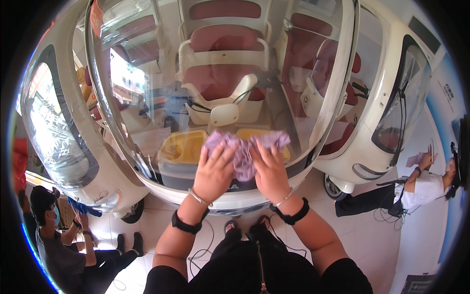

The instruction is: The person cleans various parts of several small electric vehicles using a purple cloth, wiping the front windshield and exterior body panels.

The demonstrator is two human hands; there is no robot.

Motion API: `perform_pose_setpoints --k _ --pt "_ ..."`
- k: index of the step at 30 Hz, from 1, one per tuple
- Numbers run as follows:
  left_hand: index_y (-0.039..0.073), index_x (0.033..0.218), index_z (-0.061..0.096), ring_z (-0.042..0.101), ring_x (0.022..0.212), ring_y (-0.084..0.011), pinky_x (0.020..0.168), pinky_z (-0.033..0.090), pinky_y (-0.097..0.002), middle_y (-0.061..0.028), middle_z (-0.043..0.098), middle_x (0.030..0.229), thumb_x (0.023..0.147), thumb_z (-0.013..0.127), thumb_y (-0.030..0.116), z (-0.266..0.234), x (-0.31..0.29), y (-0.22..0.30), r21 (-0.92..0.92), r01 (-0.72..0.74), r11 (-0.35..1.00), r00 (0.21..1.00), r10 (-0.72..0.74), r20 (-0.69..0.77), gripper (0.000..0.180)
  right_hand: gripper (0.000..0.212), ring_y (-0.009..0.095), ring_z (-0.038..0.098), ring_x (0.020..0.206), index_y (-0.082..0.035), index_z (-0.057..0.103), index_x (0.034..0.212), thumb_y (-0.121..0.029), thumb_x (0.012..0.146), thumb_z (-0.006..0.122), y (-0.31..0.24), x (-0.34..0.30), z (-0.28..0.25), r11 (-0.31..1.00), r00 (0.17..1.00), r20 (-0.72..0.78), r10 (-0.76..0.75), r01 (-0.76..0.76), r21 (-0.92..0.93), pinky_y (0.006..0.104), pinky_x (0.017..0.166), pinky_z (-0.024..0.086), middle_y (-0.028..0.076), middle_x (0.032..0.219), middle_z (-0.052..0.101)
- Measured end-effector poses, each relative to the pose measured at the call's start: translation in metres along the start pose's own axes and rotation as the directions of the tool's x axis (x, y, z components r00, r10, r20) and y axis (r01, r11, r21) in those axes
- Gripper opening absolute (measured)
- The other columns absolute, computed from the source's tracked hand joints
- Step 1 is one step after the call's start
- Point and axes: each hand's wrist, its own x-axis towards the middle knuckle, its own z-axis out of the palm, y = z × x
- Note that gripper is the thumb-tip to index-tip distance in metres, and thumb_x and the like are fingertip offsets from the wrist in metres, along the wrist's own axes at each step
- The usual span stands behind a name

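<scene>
Your left hand [216,168] and right hand [269,168] were stretched out palms-down, holding a scrunched-up lilac cloth [243,159] near the bottom edge of the windshield [225,95].

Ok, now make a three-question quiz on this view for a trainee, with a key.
1. True or false: the left hand and the right hand both touch the purple cloth.

2. Multiple choice: what colour are the seat cushions seen through the clear windshield?
A. Blue
B. Dark red
C. Green

3. Fill in the blank: the person in a white shirt is at the picture's ____ edge.

Key: 1 true; 2 B; 3 right.
</scene>
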Motion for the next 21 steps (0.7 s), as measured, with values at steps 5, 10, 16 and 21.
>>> perform_pose_setpoints --k 5,10,16,21 --pt "0.011 0.103 0.062 0.042 0.128 -0.0316 0.1 0.032 -0.0571 -0.007 0.048 0.136 0.069 0.065 0.014 -0.004 0.006 -0.017 0.0 0.037 0.999 0.995 -0.037 -0.09 0.033 0.049 0.038 0.042 0.115 -0.006 0.053 0.126 -0.003 0.077 0.054 -0.016 0.032 0.001 0.999 0.996 -0.09 -0.017 0.013 -0.045 0.0458 0.097 0.038 0.012 0.131 0.047" --pt "0.011 0.104 0.061 0.045 0.124 -0.033 0.095 0.037 -0.0573 -0.0073 0.048 0.135 0.07 0.064 0.016 0.019 -0.047 -0.009 0.014 0.051 0.999 0.998 -0.051 0.026 0.034 0.048 0.036 0.044 0.113 -0.007 0.055 0.124 -0.006 0.076 0.057 -0.026 -0.019 0.031 0.998 1.0 0.017 0.016 -0.014 -0.063 0.0449 0.095 0.039 0.012 0.129 0.049" --pt "0.008 0.096 0.065 0.048 0.121 -0.026 0.097 0.037 -0.0551 -0.006 0.055 0.127 0.076 0.059 0.016 0.06 -0.135 0.013 -0.026 0.008 1.0 0.983 -0.003 0.182 0.022 0.045 0.035 0.046 0.107 -0.006 0.058 0.12 -0.011 0.075 0.062 -0.038 -0.109 0.08 0.998 0.987 0.159 0.029 -0.02 -0.056 0.0445 0.092 0.041 0.012 0.121 0.054" --pt "0.009 0.093 0.066 0.047 0.122 -0.0241 0.1 0.036 -0.0532 -0.0041 0.054 0.126 0.077 0.058 0.016 0.059 -0.133 0.01 -0.055 -0.024 0.998 0.995 0.029 0.093 0.02 0.049 0.031 0.048 0.106 -0.006 0.058 0.121 -0.013 0.073 0.064 -0.04 -0.114 0.084 0.997 0.993 0.106 0.042 -0.035 -0.072 0.0429 0.09 0.042 0.007 0.116 0.056"
